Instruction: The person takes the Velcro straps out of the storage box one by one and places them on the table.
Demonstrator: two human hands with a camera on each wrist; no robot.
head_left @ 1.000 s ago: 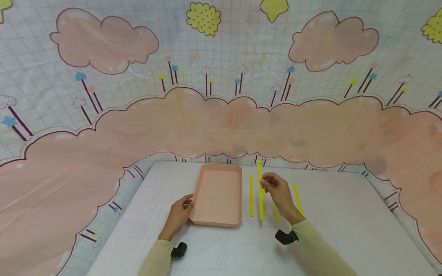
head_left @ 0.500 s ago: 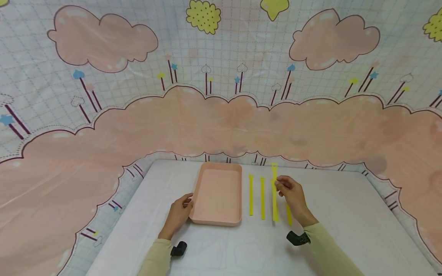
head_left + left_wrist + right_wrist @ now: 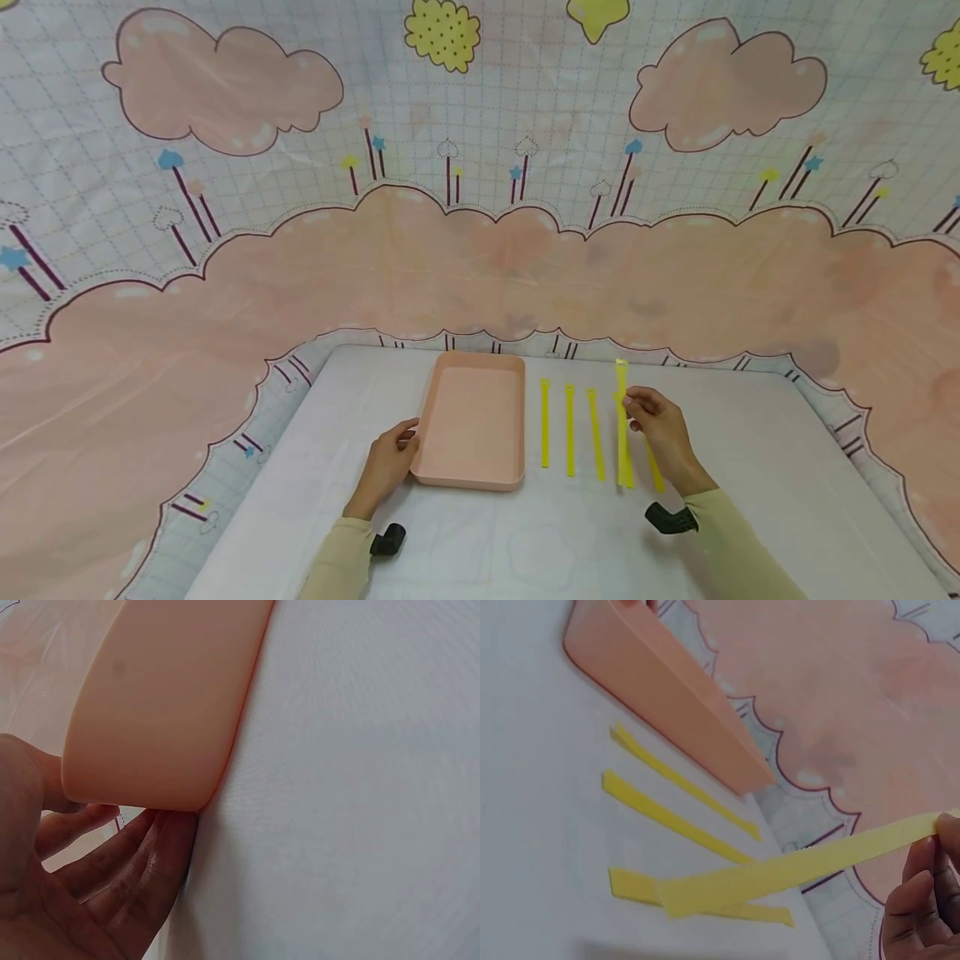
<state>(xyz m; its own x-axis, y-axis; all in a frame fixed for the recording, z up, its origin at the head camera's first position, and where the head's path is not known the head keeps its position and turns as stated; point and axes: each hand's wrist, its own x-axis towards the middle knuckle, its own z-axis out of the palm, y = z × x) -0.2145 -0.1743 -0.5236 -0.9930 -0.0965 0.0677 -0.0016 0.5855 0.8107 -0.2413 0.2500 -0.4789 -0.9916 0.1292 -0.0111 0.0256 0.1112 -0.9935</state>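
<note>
In the head view my left hand (image 3: pixel 392 460) grips the near left corner of a shallow peach tray (image 3: pixel 519 425). The left wrist view shows the fingers bent against the tray's outer wall (image 3: pixel 161 727), low by the tabletop. My right hand (image 3: pixel 662 429) pinches a flat yellow strap (image 3: pixel 622 417) with a slotted head between thumb and fingertips. That strap hangs lengthwise above another yellow strap (image 3: pixel 630 475), partly covering it. In the right wrist view the held strap (image 3: pixel 802 862) slants from the fingers, its free end crossing over a strap lying on the table.
More yellow straps lie in a row right of the tray: one strap (image 3: pixel 545 425) nearest it, then a second (image 3: pixel 570 429), a third (image 3: pixel 596 437) and, by the right wrist, one (image 3: pixel 656 471). Behind the white table (image 3: pixel 487 550) hangs a patterned cloth (image 3: pixel 480 275).
My right hand has moved rightward along the row with its strap, from over the second strap, past the third, to over the fourth. The left hand and tray have stayed put.
</note>
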